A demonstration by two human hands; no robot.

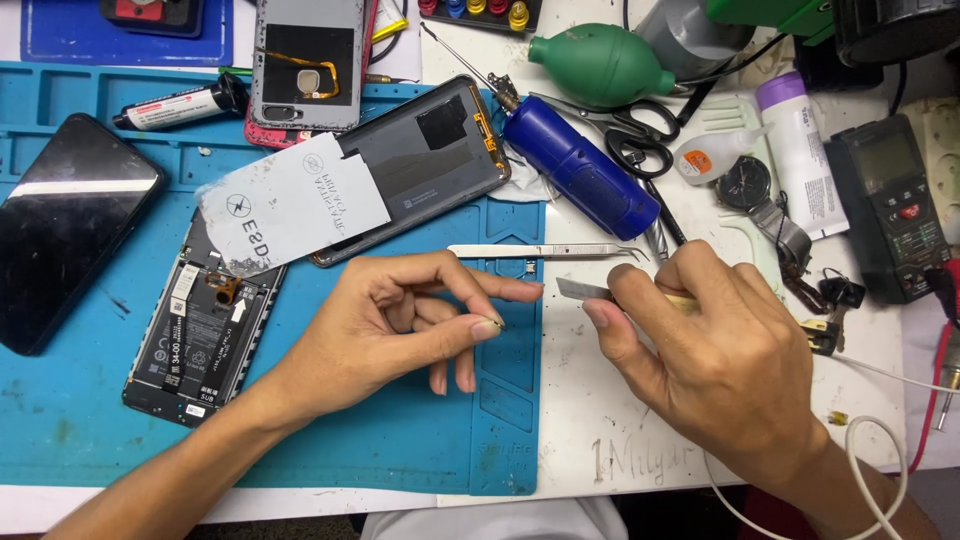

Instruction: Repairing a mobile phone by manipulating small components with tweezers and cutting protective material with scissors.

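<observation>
The left hand point(400, 310) pinches a tiny part point(497, 324), too small to identify, between thumb and forefinger over the blue mat point(60, 420). The right hand point(720, 350) has its grip closed on a flat blade point(580, 290), the tip aimed at the part, just apart from it. Tweezers point(545, 251) lie just above; an opened phone point(200, 330) sits to the left on the mat.

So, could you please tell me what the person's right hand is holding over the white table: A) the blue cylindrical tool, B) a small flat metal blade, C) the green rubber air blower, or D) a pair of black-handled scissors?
B: the right hand pinches a small flat metal blade between thumb and fingers, while the scissors, green blower and blue tool lie untouched further back.
</observation>
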